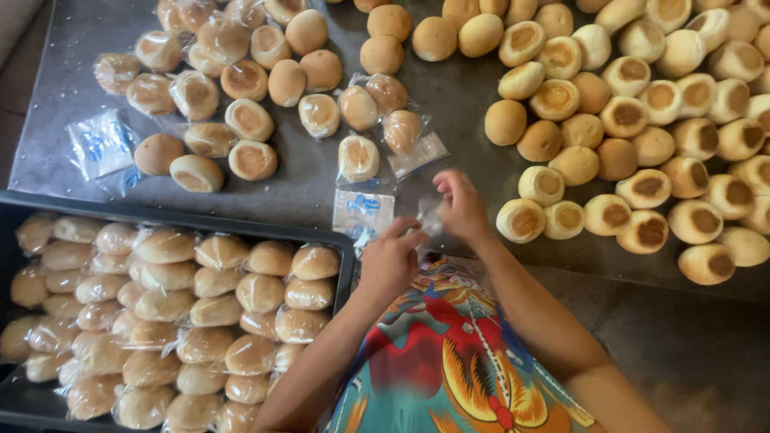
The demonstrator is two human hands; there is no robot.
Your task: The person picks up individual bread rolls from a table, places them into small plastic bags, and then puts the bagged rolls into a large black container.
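Across the dark work table (pixel 337 184), the biggest mass is the heap of unwrapped buns (pixel 642 120) on the right, many lying bottom-up; smaller is the black tray (pixel 346 265) at lower left, packed with bagged buns (pixel 176 321), and beyond it a loose scatter of half-wrapped ones (pixel 216 96) with a few spare clear bags (pixel 100 144). Smallest of all is what the hands share: an empty clear plastic bag (pixel 431 218), held just above the table's near edge, between the tray and the bare heap.

The step in hand looks like opening a bag — no bun is in it yet. The next move would call for parting its mouth wide enough, then one hand freeing itself to take a bun from the heap close by on the right.

The left hand (pixel 391 261) is curled, fingertips pinched on the bag's near edge; the right hand (pixel 461 204) is loosely closed, thumb and fingers nipping the far edge — both forearms angle in from below, over a bright patterned garment (pixel 449 361).
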